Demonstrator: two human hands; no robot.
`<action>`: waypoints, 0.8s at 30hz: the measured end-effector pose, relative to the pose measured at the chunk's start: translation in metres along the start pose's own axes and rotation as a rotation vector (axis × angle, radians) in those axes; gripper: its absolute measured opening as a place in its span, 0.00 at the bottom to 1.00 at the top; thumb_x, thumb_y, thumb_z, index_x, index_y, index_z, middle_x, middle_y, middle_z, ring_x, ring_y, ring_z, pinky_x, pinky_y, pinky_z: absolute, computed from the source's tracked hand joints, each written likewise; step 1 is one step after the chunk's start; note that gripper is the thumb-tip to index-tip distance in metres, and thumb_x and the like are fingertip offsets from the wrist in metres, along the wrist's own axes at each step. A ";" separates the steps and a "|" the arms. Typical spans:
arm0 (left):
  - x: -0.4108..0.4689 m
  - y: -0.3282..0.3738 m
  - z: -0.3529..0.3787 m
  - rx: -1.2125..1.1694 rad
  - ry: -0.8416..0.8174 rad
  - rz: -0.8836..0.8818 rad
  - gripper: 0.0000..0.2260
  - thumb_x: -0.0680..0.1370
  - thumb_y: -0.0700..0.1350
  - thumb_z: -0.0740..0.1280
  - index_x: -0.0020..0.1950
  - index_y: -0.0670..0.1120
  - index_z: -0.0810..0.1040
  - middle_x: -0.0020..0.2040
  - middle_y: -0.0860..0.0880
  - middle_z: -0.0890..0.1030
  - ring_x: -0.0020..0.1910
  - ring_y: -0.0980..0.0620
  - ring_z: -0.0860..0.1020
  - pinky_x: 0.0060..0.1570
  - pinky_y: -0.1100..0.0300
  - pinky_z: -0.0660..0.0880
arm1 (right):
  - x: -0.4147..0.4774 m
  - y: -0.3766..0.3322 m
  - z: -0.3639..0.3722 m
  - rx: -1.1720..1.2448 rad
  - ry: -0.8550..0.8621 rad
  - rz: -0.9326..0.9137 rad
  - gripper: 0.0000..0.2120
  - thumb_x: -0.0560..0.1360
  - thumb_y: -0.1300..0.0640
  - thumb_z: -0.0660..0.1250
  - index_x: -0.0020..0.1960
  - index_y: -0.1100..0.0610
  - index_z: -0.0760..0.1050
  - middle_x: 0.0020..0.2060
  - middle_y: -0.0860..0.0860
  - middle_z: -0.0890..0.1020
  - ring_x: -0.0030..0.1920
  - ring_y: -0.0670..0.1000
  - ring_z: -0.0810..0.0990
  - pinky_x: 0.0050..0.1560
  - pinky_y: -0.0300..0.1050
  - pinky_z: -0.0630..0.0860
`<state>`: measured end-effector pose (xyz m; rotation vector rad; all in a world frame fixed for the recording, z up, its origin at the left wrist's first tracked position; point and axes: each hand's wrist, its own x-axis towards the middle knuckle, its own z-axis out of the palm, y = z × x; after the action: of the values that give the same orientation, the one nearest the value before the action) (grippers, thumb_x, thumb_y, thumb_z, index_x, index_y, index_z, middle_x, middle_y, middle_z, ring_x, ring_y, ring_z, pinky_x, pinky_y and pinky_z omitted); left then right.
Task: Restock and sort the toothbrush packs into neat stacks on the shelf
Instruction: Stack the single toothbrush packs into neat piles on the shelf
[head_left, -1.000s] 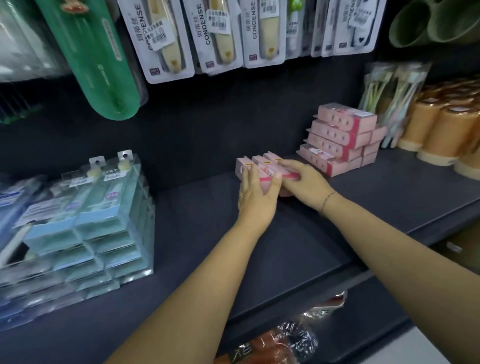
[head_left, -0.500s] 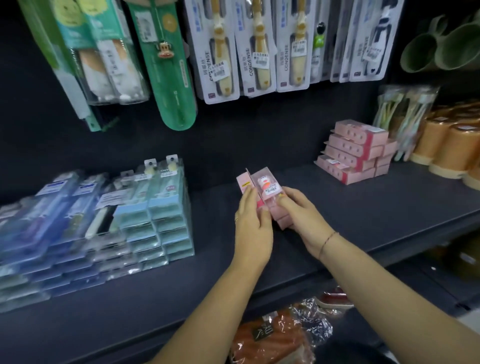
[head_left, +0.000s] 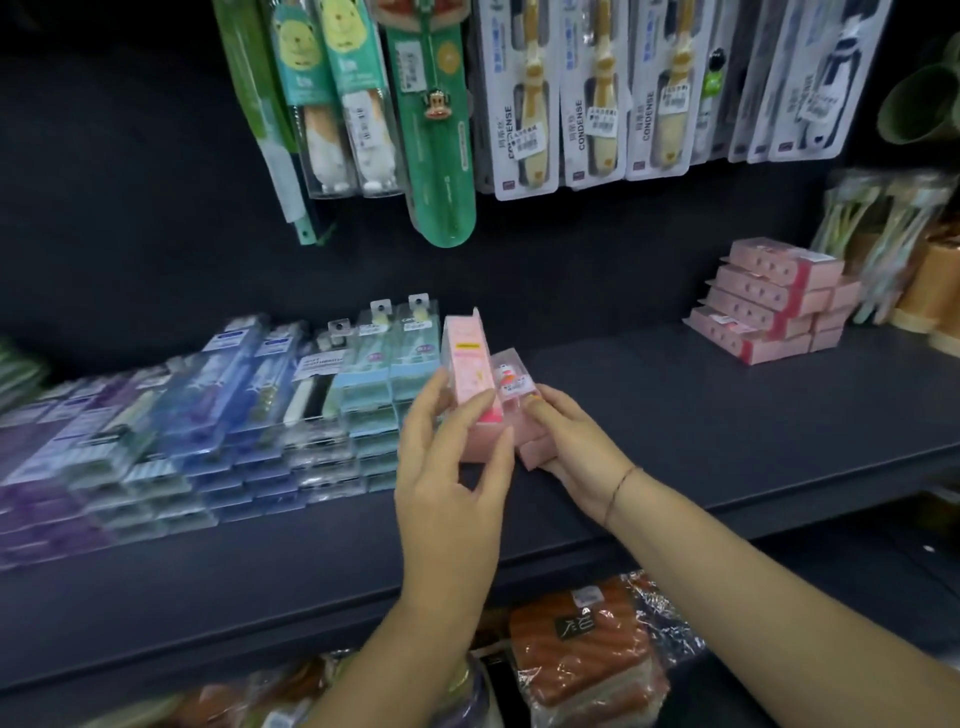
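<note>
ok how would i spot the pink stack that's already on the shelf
Follow the dark shelf to its right end, left of the tan cups. The pink stack lies there in staggered layers, opaque pink cartons, unlike the clear blue packs at left.

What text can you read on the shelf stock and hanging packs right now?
"CONDENSE": vertical, on three white hanging packs.
Price stickers on those packs: too blurred.
Labels on the pink packs held by the left hand and right hand: too small.
Labels on stacked clear packs: blurred.
</note>
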<state>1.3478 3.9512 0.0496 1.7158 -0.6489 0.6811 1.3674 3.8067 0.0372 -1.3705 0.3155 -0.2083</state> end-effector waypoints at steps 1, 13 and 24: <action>0.004 0.002 -0.008 0.025 0.004 0.060 0.15 0.77 0.44 0.71 0.63 0.48 0.79 0.70 0.50 0.72 0.69 0.55 0.71 0.62 0.70 0.69 | 0.005 0.001 0.007 -0.022 -0.006 0.001 0.19 0.80 0.50 0.63 0.70 0.52 0.71 0.58 0.50 0.80 0.46 0.44 0.79 0.50 0.43 0.77; 0.058 -0.011 -0.064 0.347 0.095 0.402 0.18 0.78 0.37 0.70 0.68 0.40 0.74 0.66 0.45 0.76 0.65 0.47 0.75 0.66 0.56 0.72 | 0.013 0.000 0.041 -0.396 0.091 0.006 0.18 0.80 0.50 0.62 0.65 0.59 0.75 0.64 0.54 0.78 0.64 0.55 0.76 0.66 0.50 0.71; 0.047 -0.017 -0.025 0.557 -0.242 0.720 0.22 0.72 0.36 0.75 0.65 0.35 0.75 0.62 0.40 0.79 0.65 0.45 0.73 0.70 0.55 0.67 | -0.014 -0.056 0.037 0.140 0.016 -0.211 0.21 0.78 0.57 0.67 0.69 0.54 0.67 0.53 0.55 0.83 0.47 0.50 0.83 0.50 0.47 0.81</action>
<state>1.3894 3.9754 0.0774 2.0919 -1.3785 1.2495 1.3691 3.8346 0.0997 -1.2628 0.1656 -0.4094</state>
